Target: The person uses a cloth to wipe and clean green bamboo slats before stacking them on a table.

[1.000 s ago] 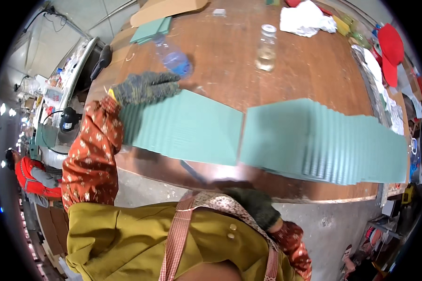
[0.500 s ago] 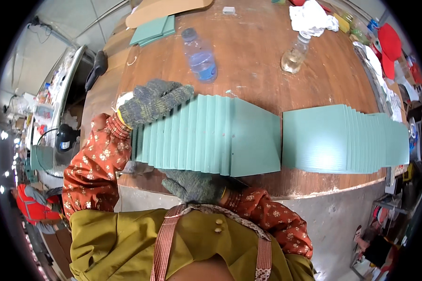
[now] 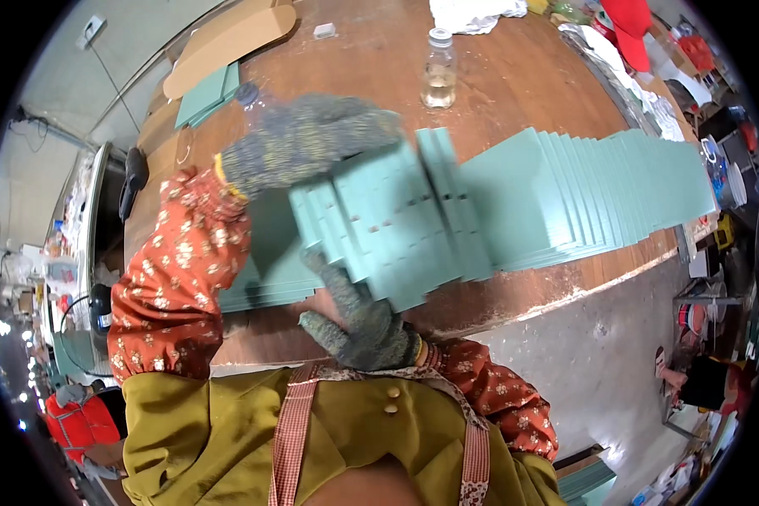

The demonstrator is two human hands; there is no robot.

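A fanned bundle of flat green panels (image 3: 396,219), with small dark spots along it, sits tilted in front of me. My left hand (image 3: 312,139), in a grey knitted glove, closes over the bundle's far edge; it is blurred. At the near edge is my gloved right hand (image 3: 363,325), with two visible fingers stretched apart beside the panels' corners; its other fingers are partly hidden. More green panels (image 3: 270,244) lie beneath my left forearm. On the right, an overlapping row of green panels (image 3: 582,194) spreads along the table, meeting the bundle.
The brown wooden table (image 3: 363,76) holds a glass bottle (image 3: 438,72), a plastic bottle (image 3: 249,97) partly behind my left glove, and a few green sheets (image 3: 209,94) beside brown cardboard (image 3: 228,46). White cloth (image 3: 476,13) lies at the back. A person in red (image 3: 84,422) is far left.
The panels under my left hand have split: one bundle has shifted right against the right-hand row, while others stay at left. My right hand has come up from below the edge. The view has turned.
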